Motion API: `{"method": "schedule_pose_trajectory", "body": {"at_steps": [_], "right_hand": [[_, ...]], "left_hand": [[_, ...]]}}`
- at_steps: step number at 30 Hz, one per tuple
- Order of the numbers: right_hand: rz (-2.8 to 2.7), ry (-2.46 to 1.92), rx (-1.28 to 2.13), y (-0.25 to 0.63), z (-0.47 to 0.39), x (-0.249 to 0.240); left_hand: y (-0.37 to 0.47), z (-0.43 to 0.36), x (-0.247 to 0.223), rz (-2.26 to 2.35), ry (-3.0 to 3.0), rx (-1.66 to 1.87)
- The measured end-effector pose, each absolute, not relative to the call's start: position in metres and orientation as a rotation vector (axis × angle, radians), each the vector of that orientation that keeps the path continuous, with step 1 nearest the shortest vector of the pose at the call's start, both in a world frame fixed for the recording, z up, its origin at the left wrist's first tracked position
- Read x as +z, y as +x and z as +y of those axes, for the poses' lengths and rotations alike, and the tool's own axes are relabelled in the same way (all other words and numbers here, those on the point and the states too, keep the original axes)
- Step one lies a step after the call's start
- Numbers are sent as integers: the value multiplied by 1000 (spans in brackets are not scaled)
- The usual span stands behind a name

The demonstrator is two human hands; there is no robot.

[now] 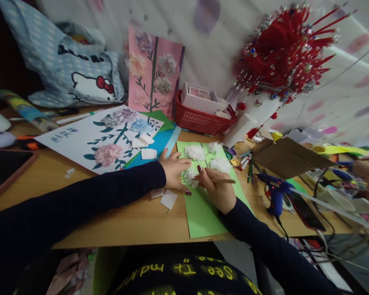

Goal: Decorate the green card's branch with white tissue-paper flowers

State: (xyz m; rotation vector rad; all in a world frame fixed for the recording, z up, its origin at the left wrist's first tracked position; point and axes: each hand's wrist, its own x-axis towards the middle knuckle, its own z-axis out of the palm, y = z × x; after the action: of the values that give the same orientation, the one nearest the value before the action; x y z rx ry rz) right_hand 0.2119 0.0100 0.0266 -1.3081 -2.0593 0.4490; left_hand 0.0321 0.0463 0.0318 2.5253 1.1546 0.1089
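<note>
A light green sheet (pixel 203 217) lies on the wooden table with several white fluffy paper flowers (pixel 194 153) on its upper half. My left hand (pixel 175 171) rests spread on the left edge of the sheet, beside the lower left flower (pixel 190 177), holding nothing. My right hand (pixel 217 187) is closed around a thin wooden-coloured tool (pixel 224 180), its tip at that same flower. Small white tissue squares (pixel 168 199) lie below my left wrist, and more folded white pieces (pixel 149 154) are above it on blue paper.
A white sheet with flower art (pixel 67 139) lies left, and a pink flower card (pixel 141 94) stands behind. A red basket (pixel 199 123) is at the back. A blue glue gun (pixel 276 194), a phone (pixel 307 211) and cables are right. Another person's hand (pixel 367 176) shows far right.
</note>
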Motion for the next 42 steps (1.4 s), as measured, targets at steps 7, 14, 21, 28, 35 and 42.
{"method": "schedule_pose_trajectory", "body": {"at_steps": [7,14,21,28,35,42], "right_hand": [[-1652,-1300,818,217,19,34],[-1859,-1315,654,259,-12,67],[-1824,-1513,800,316,-38,52],[-1659,-1540,863,320,-40,50],[-1632,-1524,933,313,-49,68],[-1691,-1457,921,310,-59,78]], "left_hand": [[33,45,32,1179,2520,113],[25,50,43,1248,2489,174],[17,58,68,1410,1481,619],[38,58,60,1305,877,677],[61,75,65,1359,1216,516],[61,121,87,1439,1450,223]]}}
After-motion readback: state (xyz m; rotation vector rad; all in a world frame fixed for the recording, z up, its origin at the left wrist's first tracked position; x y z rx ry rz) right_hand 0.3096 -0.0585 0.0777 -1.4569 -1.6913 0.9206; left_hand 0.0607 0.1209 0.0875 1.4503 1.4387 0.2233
